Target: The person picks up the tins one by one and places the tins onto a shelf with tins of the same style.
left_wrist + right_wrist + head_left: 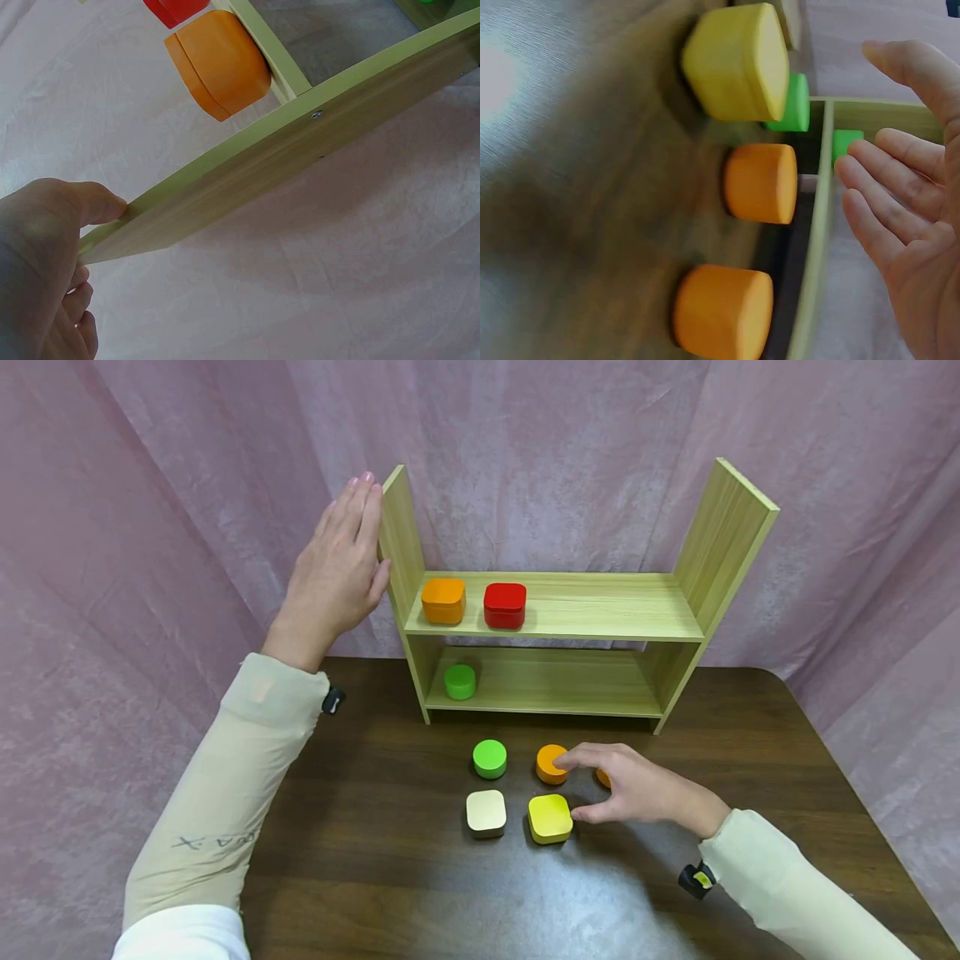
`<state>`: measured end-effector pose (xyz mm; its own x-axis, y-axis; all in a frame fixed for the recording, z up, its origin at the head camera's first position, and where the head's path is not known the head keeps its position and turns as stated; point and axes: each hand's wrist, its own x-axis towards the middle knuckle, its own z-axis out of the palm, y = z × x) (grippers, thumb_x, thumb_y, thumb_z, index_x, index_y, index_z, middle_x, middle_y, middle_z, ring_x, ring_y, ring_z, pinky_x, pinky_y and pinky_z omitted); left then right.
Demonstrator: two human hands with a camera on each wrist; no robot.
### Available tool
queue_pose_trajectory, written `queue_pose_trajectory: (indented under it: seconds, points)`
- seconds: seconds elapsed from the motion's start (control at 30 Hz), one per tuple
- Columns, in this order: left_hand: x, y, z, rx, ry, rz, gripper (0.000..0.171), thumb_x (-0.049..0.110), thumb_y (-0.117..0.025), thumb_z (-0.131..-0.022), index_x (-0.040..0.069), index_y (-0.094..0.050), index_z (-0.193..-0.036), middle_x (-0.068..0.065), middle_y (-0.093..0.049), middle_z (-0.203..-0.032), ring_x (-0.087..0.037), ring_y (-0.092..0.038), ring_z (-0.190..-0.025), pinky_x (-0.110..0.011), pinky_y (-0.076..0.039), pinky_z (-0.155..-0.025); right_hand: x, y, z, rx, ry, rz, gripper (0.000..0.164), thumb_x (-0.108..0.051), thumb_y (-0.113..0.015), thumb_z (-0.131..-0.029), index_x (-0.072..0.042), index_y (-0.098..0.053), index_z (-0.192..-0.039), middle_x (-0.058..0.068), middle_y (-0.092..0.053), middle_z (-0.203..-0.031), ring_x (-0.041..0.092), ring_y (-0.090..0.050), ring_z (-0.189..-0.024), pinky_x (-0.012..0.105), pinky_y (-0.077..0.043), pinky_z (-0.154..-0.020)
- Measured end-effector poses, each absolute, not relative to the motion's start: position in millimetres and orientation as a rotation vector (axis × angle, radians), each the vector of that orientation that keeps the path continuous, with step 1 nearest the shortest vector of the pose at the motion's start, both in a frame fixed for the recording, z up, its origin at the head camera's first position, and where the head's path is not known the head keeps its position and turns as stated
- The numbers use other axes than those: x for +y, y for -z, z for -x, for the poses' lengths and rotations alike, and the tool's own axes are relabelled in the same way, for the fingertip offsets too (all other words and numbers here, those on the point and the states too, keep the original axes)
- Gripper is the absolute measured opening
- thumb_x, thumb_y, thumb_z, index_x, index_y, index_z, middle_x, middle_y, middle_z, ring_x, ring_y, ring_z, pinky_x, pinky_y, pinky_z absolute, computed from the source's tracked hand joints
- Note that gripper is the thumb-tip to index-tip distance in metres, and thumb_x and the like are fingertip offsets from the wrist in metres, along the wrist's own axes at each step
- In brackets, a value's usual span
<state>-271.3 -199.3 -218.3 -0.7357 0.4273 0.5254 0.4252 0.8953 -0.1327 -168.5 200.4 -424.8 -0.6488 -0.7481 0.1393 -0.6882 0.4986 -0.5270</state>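
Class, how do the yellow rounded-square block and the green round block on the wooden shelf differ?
The yellow rounded-square block is four-sided; the green round block is circular. The yellow block rests on the dark wooden table, the green block on the pale wooden lower shelf. Both look flat-topped and single-coloured.

Shelf (pixel 723 522) at rear of table (pixel 360 843), curtain (pixel 555 460) behind. Upper board (pixel 600 603): two blocks (pixel 505 607), left of centre; lower board (pixel 555 685): single block (pixel 460 682) near left end. On table before shelf: rear row of three blocks (pixel 490 759), front row of two blocks (pixel 486 814), the latter before the rear row's left and middle ones.
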Motion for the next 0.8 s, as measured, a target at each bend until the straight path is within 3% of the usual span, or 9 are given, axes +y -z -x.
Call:
queue_pose_trajectory:
  seconds: [0.33,0.67,0.8]
  points:
    - [-201.6,218.5,270.3,-2.489,0.007,0.612,0.078,0.016,-0.057,-0.105,-0.004,-0.014,-0.167,-0.02,-0.016,-0.177,-0.035,-0.016,-0.166,-0.049,-0.017,-0.136,195.5,458.8,158.4,2.598,0.892,1.281,0.063,-0.029,-0.09,-0.084,-0.004,-0.066,-0.136,0.006,-0.071,-0.135,0.02,-0.068,-0.121,0.044,-0.059,-0.104]
    - [-202.1,217.9,270.7,-2.486,0.01,0.618,0.078,0.016,-0.057,-0.105,-0.004,-0.014,-0.167,-0.02,-0.016,-0.177,-0.035,-0.016,-0.166,-0.048,-0.016,-0.136,189.8,474.7,153.6,2.658,0.864,1.183,0.067,-0.034,-0.092,-0.081,-0.009,-0.066,-0.137,-0.003,-0.068,-0.139,0.021,-0.065,-0.127,0.049,-0.055,-0.109]
    - [-201.1,217.9,270.1,-2.495,0.006,0.612,0.079,0.016,-0.057,-0.105,-0.003,-0.013,-0.168,-0.019,-0.015,-0.177,-0.035,-0.016,-0.166,-0.048,-0.016,-0.136,187.9,477.7,152.1,2.677,0.856,1.144,0.065,-0.033,-0.094,-0.078,-0.013,-0.067,-0.134,-0.006,-0.069,-0.133,0.016,-0.066,-0.122,0.046,-0.057,-0.106]
